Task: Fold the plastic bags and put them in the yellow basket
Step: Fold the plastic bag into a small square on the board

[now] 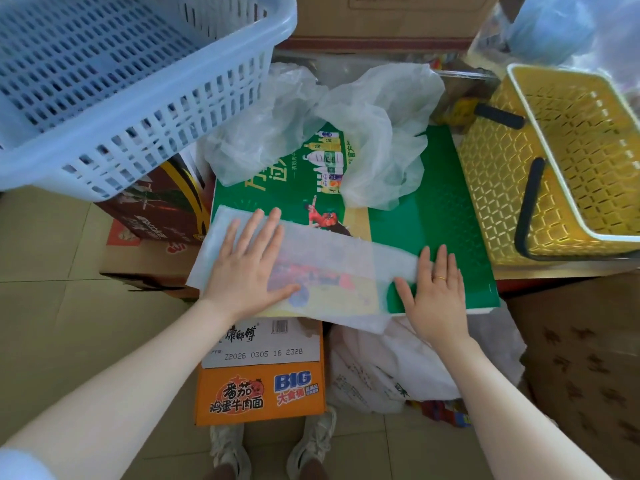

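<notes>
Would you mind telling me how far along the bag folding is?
Done: nothing visibly; the yellow lattice basket looks empty. In hand: the left hand and right hand press a translucent white plastic bag flat, partly folded. Left: the crumpled clear plastic bag behind it.

The orange carton (260,393) is showing "BIG"; the white label (263,344) just above it is reading "Z2026 0305 16 2328".

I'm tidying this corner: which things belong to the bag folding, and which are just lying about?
In the job: flattened bag, crumpled bags, yellow basket, left hand, right hand.
Lying about: blue basket, noodle box, brown box.
</notes>
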A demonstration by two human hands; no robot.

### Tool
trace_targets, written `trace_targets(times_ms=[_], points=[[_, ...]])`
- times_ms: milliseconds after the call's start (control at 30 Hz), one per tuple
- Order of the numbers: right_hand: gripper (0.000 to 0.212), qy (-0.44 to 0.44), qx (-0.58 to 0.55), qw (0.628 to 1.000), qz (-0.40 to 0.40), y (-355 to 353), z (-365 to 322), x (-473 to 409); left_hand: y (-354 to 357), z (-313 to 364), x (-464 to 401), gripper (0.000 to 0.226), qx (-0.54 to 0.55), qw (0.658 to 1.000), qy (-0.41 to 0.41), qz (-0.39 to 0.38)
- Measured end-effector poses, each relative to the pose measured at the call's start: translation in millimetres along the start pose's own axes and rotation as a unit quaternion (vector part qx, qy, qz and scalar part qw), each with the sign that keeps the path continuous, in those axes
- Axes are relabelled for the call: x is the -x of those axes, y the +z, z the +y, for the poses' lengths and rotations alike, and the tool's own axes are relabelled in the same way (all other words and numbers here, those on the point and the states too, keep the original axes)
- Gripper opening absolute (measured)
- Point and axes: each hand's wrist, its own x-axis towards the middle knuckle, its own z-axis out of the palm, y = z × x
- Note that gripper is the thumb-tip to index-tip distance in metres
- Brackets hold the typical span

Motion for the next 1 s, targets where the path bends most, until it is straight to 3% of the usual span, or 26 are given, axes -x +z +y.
trace_targets(times_ms=[167, 367, 500, 600, 667, 700, 767, 800, 867, 933, 1000], points=[[0.085, -0.019, 0.035, 0.999, 0.005, -4, 0, 3, 19, 99, 19, 0.084, 0.087, 0.989, 0.116, 0.011], [0.077, -0.128, 0.045, 0.989, 0.053, -16, 34, 16, 40, 141, 9, 0.053, 0.118, 0.991, 0.041, 0.047], [0.073, -0.158, -0.06, 0.984, 0.056, -34, 51, 18, 48, 135, 12, 0.045, 0.143, 0.983, 0.091, 0.067], [0.083, -0.145, -0.231, 0.961, -0.048, -57, 60, 16, 42, 122, 22, 0.043, 0.247, 0.962, 0.094, 0.064], [0.078, -0.117, -0.437, 0.879, -0.15, -72, 60, 15, 15, 118, 31, 0.037, 0.44, 0.897, 0.016, 0.036], [0.074, -0.108, -0.51, 0.833, -0.186, -75, 61, 13, 2, 116, 36, 0.031, 0.546, 0.836, -0.057, 0.009], [0.045, -0.11, -0.586, 0.77, -0.229, -79, 55, 6, -13, 110, 44, 0.025, 0.72, 0.655, -0.228, 0.007], [0.032, -0.113, -0.598, 0.756, -0.24, -80, 48, 2, -14, 106, 46, 0.031, 0.773, 0.57, -0.278, 0.029], [0.049, -0.147, -0.558, 0.78, -0.242, -80, 25, -5, -19, 98, 49, 0.033, 0.827, 0.458, -0.319, 0.068], [0.059, -0.194, -0.477, 0.822, -0.243, -74, -5, -10, -21, 90, 51, 0.032, 0.829, 0.423, -0.356, 0.086], [0.058, -0.205, -0.451, 0.831, -0.252, -64, -40, -13, -18, 85, 53, 0.03, 0.812, 0.405, -0.41, 0.091]])
